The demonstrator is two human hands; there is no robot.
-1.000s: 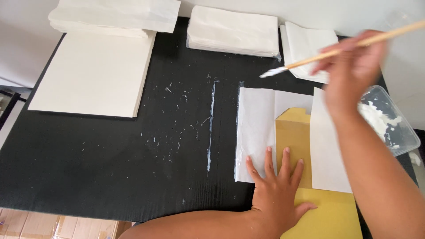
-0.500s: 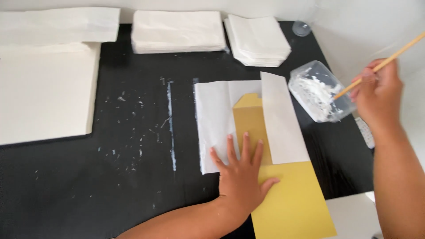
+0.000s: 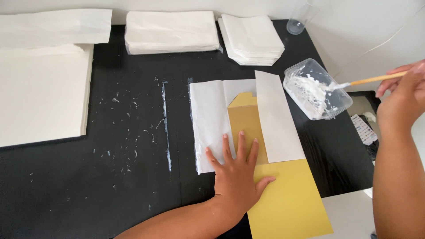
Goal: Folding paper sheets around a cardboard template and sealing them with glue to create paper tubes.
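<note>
My left hand (image 3: pixel 239 170) lies flat, fingers spread, on a white paper sheet (image 3: pixel 212 124) folded around a yellow card template (image 3: pixel 287 199) on the black table (image 3: pixel 124 186). One white flap (image 3: pixel 276 117) is folded over the yellow card. My right hand (image 3: pixel 405 95) grips a wooden-handled brush (image 3: pixel 367 80), whose white tip dips into a clear plastic tub of white paste (image 3: pixel 316 90) at the right.
Stacks of white paper lie along the back: a large one (image 3: pixel 40 88) at the left, a folded pile (image 3: pixel 170 32) in the middle, a smaller pile (image 3: pixel 252 39) to its right. A clear cup (image 3: pixel 297 21) stands behind. Dried paste streaks (image 3: pixel 166 121) mark the table.
My right hand carried the brush from above the paper rightward and down into the paste tub. The view shifted. My left hand stayed pressed on the sheet.
</note>
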